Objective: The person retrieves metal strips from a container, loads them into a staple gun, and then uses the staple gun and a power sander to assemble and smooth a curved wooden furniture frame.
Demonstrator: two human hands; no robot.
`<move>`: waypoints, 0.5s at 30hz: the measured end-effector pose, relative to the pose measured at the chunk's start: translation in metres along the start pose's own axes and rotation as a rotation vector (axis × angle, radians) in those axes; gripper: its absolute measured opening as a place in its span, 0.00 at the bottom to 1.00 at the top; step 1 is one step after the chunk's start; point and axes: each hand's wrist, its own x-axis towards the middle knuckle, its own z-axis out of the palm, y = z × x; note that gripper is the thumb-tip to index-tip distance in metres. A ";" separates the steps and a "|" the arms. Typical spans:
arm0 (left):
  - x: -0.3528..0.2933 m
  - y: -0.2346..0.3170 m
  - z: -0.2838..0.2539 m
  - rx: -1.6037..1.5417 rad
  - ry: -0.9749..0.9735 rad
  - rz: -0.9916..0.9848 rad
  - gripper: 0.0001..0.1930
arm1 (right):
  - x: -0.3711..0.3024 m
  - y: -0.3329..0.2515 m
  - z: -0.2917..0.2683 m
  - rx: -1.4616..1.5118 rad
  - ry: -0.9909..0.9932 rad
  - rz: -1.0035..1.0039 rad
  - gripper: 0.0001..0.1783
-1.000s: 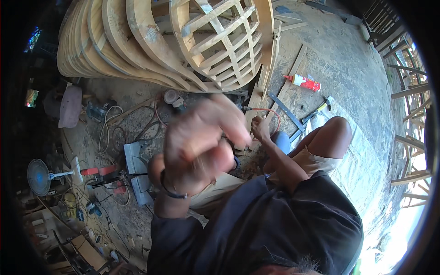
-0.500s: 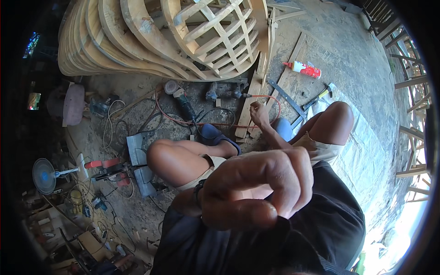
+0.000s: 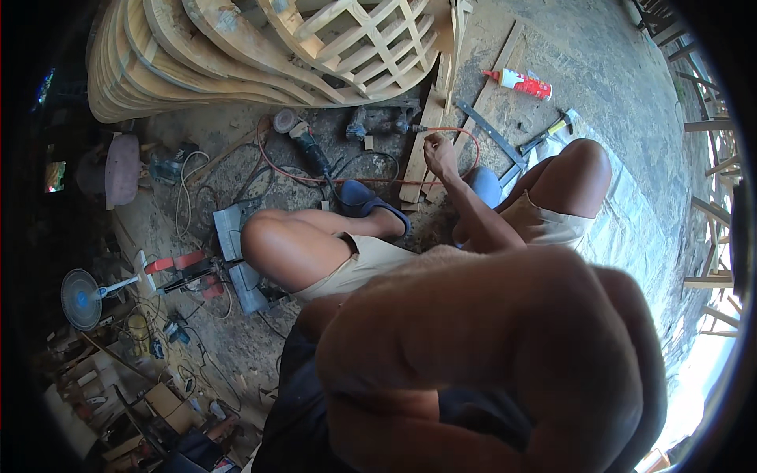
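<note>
My left hand (image 3: 481,339) is raised very close to the view and fills its lower middle. Its fingers are curled over toward the thumb, and their tips are hidden, so I cannot make out whether anything is in them. Beyond my bent legs, my right hand (image 3: 440,154) is closed low over the wooden boards (image 3: 416,169). Whatever it may hold is too small to tell. Next to it, a thin red hose (image 3: 465,129) runs to a dark power tool (image 3: 382,118) on the floor. A corded angle grinder (image 3: 309,148) lies further left.
A large curved wooden frame (image 3: 213,87) with latticework stands ahead. Toward the right lie a red-and-white glue bottle (image 3: 524,83), a metal square (image 3: 490,132) and a yellow-handled hammer (image 3: 548,134). A red-and-black machine (image 3: 185,262), a fan (image 3: 81,299) and loose cords are at the left.
My left hand has come nearer the view and looks much larger, with its fingers still curled. The floor scene has shifted slightly upward. My right hand remains over the boards.
</note>
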 end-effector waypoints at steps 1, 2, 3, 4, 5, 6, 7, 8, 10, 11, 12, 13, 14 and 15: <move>-0.002 -0.005 0.000 -0.019 -0.013 -0.008 0.24 | -0.005 0.005 -0.002 -0.007 0.000 0.012 0.17; -0.003 -0.004 0.003 -0.013 -0.027 -0.014 0.25 | -0.004 0.005 0.000 -0.012 -0.002 0.025 0.17; -0.004 -0.003 0.003 -0.017 -0.042 -0.016 0.25 | -0.002 0.008 0.002 -0.018 -0.003 0.038 0.17; -0.005 -0.001 0.003 -0.018 -0.048 -0.013 0.26 | 0.002 0.014 0.004 -0.019 0.000 0.037 0.17; -0.006 0.000 0.003 -0.014 -0.044 -0.014 0.27 | -0.001 0.013 0.004 -0.029 0.003 0.044 0.17; -0.006 0.002 0.003 -0.011 -0.046 -0.020 0.28 | -0.003 0.012 0.004 -0.039 0.006 0.051 0.17; -0.007 0.004 0.002 -0.010 -0.044 -0.019 0.29 | -0.004 0.011 0.006 -0.038 0.004 0.055 0.17; -0.007 0.005 -0.001 -0.004 -0.040 -0.022 0.30 | -0.003 0.010 0.009 -0.025 0.012 0.045 0.17; -0.008 0.008 -0.003 0.013 -0.026 -0.024 0.31 | -0.003 0.006 0.017 -0.007 -0.015 0.037 0.18; -0.005 0.008 -0.005 0.010 -0.034 -0.027 0.32 | 0.000 0.016 0.013 -0.014 -0.008 0.043 0.18; -0.002 0.006 -0.006 -0.004 -0.043 -0.030 0.33 | 0.006 0.029 0.004 0.066 -0.001 0.089 0.17; 0.001 0.005 -0.007 -0.014 -0.058 -0.032 0.34 | 0.010 0.043 -0.004 0.146 0.007 0.133 0.17; -0.002 0.008 -0.011 0.010 -0.033 -0.046 0.35 | 0.009 0.030 0.003 0.163 -0.005 0.128 0.17; -0.008 0.015 -0.012 0.051 -0.004 -0.060 0.35 | 0.006 0.003 0.014 0.137 -0.005 0.102 0.18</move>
